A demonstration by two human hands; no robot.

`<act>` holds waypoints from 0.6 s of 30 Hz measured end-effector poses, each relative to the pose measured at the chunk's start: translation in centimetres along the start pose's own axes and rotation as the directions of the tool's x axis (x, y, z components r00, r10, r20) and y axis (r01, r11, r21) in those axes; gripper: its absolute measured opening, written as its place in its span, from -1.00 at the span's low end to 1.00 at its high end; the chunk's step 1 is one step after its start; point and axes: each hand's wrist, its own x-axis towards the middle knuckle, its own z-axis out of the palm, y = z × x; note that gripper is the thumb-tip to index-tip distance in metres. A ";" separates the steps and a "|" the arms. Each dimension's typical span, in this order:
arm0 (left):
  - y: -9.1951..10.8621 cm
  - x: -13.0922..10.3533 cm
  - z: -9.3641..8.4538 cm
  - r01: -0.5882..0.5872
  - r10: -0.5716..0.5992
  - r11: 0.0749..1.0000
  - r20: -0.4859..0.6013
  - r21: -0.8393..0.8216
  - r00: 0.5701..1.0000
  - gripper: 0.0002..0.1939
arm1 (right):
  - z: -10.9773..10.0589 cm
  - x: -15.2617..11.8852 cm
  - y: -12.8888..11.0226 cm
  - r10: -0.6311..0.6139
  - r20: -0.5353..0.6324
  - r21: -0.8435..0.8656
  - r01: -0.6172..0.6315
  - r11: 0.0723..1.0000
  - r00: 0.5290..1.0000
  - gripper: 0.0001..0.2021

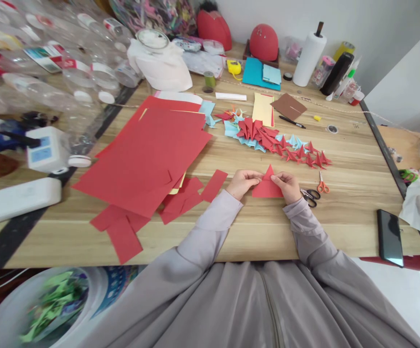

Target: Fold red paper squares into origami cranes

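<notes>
A piece of red paper (267, 189), its top folded to a point, lies on the table between my hands. My left hand (245, 182) pinches its left side near the fold. On the other side, my right hand (285, 185) grips the paper between thumb and fingers. Beyond them stretches a row of folded red paper pieces (264, 136), with light blue folded pieces (244, 140) among them. Black-handled scissors (310, 196) lie just right of my right hand, and small orange scissors (323, 183) a little farther off. Cut red paper strips (214, 185) lie left of my left hand.
Large red sheets (159, 154) are stacked on the left, near many plastic bottles (75, 72). A black pen (292, 122), brown paper (288, 106) and a yellow tape measure (234, 67) lie farther back. A phone (390, 237) rests at the right front edge.
</notes>
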 end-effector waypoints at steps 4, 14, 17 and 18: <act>-0.2 0.0 0.4 0.045 -0.046 0.995 -0.006 -0.090 0.999 -0.81 | 0.1 -0.1 -0.1 0.000 0.007 -0.002 0.000 1.000 1.000 -0.69; -0.4 -0.2 0.9 -0.149 0.147 0.977 0.025 0.154 0.989 -0.70 | 0.6 -0.5 -0.4 0.013 0.058 0.033 -0.014 0.999 0.998 -0.69; -0.6 -0.1 0.8 -0.115 0.110 0.985 0.038 0.132 0.993 -0.68 | 0.6 -0.4 -0.3 0.015 0.053 0.031 -0.016 0.999 0.998 -0.68; -0.7 0.0 0.7 -0.101 0.096 0.986 0.040 0.130 0.995 -0.67 | 0.6 -0.4 -0.3 0.014 0.050 0.024 -0.015 1.000 0.999 -0.68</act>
